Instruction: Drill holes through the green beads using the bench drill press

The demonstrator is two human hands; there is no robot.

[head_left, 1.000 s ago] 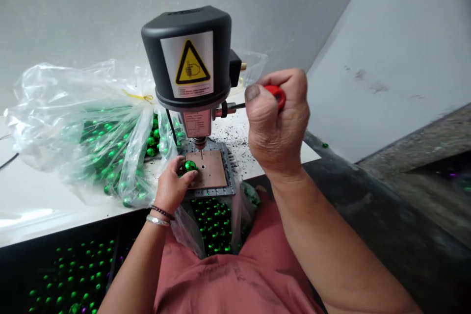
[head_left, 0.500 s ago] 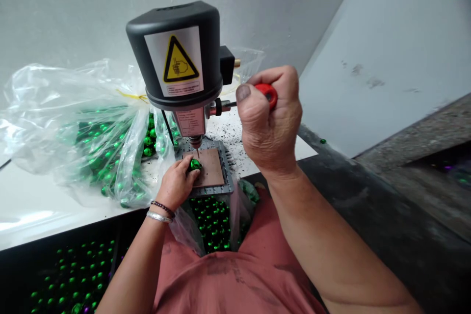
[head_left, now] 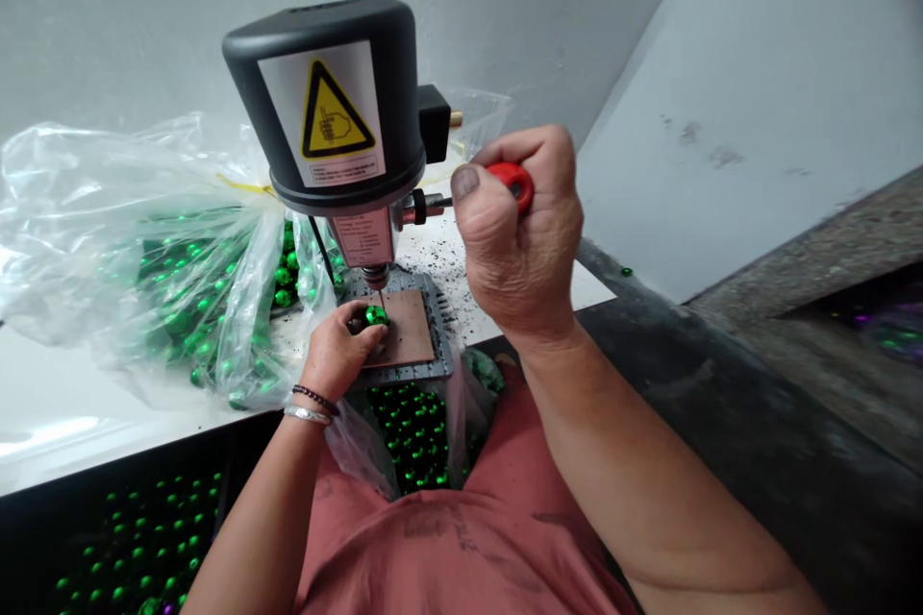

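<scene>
Your left hand is pinching a green bead between thumb and fingertips, pressing it onto the brown plate right under the drill bit. Your right hand is wrapping closed around the red knob of the feed lever, beside the black drill head.

The bead is looking small, round and glossy, a metallic green with a bright highlight on top. It is probably feeling light and hard, and that slick, curved coat is likely making it want to roll or spin away under the bit. You are best gripping it low on its sides, fingertips on opposite flanks, leaving the top bare for the bit. A thin shell like this could crack if you are squeezing or feeding too hard.

A clear bag of the same beads is lying on the white bench to your left, and another open bag is hanging below the plate, just in front of your lap.
</scene>
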